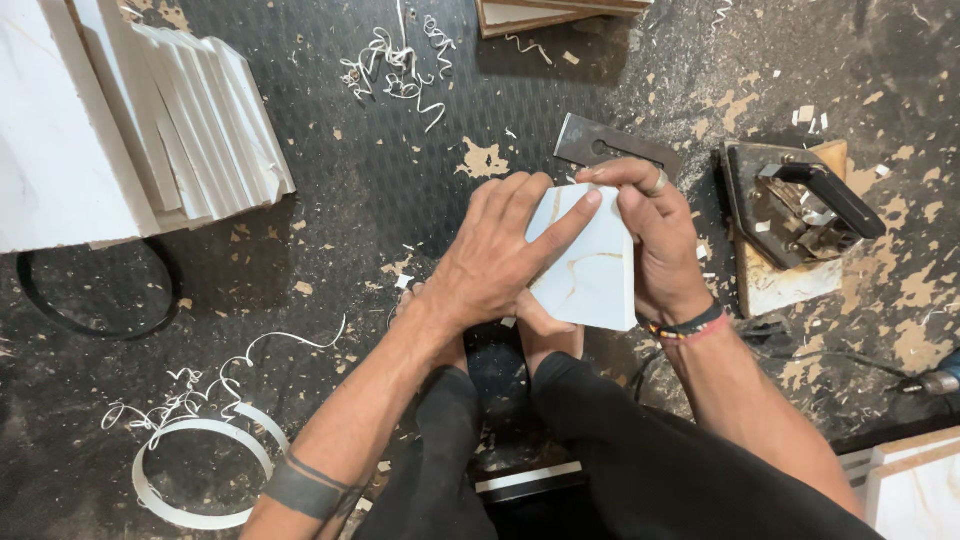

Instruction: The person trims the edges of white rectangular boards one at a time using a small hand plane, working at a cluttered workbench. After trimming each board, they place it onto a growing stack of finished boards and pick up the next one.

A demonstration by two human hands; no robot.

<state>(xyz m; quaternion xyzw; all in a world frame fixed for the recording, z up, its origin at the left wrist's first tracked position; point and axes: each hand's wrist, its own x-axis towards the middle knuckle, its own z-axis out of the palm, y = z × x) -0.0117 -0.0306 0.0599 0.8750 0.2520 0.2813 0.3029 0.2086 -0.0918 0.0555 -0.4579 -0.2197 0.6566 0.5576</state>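
The white panel [590, 265], veined in gold, sits low between the knees. The left hand [495, 255] lies flat across it, fingers spread; the right hand [650, 235] pinches its top edge. Behind, a metal blade [610, 148] is half hidden; slats [200, 120] stack at left, cropped.

Bare floor [400, 190] at 11 o'clock of the hands is open. Blade [615, 148] blocks 12, plane [795, 210] blocks 3. Panel stack [130, 120] sits far at 10, tape ring [205, 470] at 8.
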